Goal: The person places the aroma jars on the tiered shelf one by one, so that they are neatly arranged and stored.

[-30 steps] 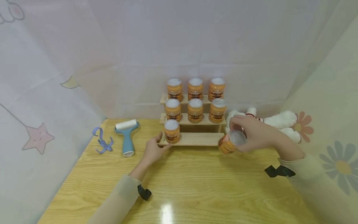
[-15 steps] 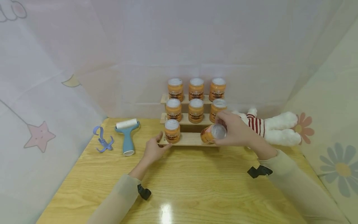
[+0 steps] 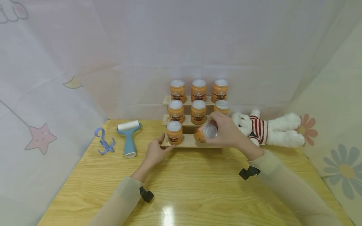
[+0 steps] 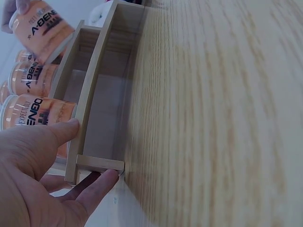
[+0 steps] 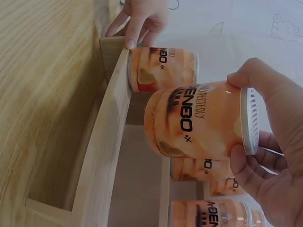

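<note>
A three-step wooden shelf [image 3: 189,142] stands at the back of the table. It carries three orange jars with white lids on the top step, three on the middle step and one jar [image 3: 174,133] at the left of the lowest step. My right hand [image 3: 223,131] grips another orange jar [image 3: 203,132] by its lid end. That jar is tilted on its side just above the middle of the lowest step, and the right wrist view shows the same jar [image 5: 194,120] clear of the shelf board [image 5: 104,142]. My left hand [image 3: 155,150] pinches the shelf's left end [image 4: 97,90] between thumb and fingers.
A white plush bear in a red-striped shirt [image 3: 266,128] lies right of the shelf. A blue lint roller [image 3: 129,138] and a blue hook [image 3: 103,142] lie at the left. Fabric walls enclose the wooden table [image 3: 198,188] on three sides.
My right hand carried the jar leftward from the shelf's right end to above the middle of the lowest step, uncovering the plush bear. The left hand stayed put.
</note>
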Motion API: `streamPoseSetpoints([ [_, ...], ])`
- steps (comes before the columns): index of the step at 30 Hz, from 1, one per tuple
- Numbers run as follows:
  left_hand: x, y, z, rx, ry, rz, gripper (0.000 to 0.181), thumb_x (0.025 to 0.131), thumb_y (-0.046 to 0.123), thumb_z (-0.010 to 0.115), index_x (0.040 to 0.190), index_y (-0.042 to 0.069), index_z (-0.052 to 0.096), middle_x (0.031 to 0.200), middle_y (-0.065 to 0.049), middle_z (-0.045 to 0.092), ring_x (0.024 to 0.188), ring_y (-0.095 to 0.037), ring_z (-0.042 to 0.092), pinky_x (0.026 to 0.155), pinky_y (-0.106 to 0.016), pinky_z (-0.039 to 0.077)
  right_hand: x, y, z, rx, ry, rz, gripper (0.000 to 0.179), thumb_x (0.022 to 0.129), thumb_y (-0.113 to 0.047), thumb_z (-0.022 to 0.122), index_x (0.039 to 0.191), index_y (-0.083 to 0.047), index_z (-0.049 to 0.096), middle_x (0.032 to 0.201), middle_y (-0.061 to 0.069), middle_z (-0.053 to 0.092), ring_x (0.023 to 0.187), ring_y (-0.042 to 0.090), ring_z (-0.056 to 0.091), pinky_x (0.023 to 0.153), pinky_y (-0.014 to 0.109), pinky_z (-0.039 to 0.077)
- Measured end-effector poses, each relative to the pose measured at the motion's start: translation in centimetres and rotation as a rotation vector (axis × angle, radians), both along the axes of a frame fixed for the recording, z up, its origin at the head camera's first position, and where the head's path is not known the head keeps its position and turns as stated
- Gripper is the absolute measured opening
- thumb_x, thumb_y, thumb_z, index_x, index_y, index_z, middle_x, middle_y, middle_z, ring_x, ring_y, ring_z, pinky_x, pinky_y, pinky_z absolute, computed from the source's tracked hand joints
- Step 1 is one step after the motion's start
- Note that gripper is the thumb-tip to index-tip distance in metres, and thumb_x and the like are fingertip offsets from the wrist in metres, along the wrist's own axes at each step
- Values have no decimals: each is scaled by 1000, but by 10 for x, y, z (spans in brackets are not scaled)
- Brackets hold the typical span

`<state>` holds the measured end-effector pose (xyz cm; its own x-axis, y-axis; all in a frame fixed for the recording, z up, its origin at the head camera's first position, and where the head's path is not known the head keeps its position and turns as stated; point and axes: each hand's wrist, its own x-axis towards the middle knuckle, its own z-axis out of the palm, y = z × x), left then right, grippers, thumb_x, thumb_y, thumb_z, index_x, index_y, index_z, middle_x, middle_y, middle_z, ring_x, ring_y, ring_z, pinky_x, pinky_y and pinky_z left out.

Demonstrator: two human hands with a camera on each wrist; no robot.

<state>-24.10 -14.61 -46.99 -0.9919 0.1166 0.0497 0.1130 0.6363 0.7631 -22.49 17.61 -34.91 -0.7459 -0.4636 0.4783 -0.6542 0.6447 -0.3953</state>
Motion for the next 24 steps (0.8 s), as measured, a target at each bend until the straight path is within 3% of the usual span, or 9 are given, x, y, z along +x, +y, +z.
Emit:
streamPoseSetpoints([
  [11, 0, 1, 1, 5, 25, -11, 88, 95, 37, 83, 160, -3, 39, 163, -22, 45, 150, -41, 46, 119, -52, 45, -9, -18, -6, 47, -38, -83, 51, 68, -38, 94, 99, -14, 61, 98, 0, 60, 86, 16, 56, 72, 32, 51],
  [24, 1, 0, 0, 8, 31, -5, 88, 95, 38, 83, 160, -3, 40, 163, -22, 45, 147, -41, 50, 116, -51, 50, -17, -27, -15, 26, -82, -117, 48, 67, -31, 94, 98, -12, 62, 98, 3, 62, 88, 19, 59, 76, 34, 55],
])
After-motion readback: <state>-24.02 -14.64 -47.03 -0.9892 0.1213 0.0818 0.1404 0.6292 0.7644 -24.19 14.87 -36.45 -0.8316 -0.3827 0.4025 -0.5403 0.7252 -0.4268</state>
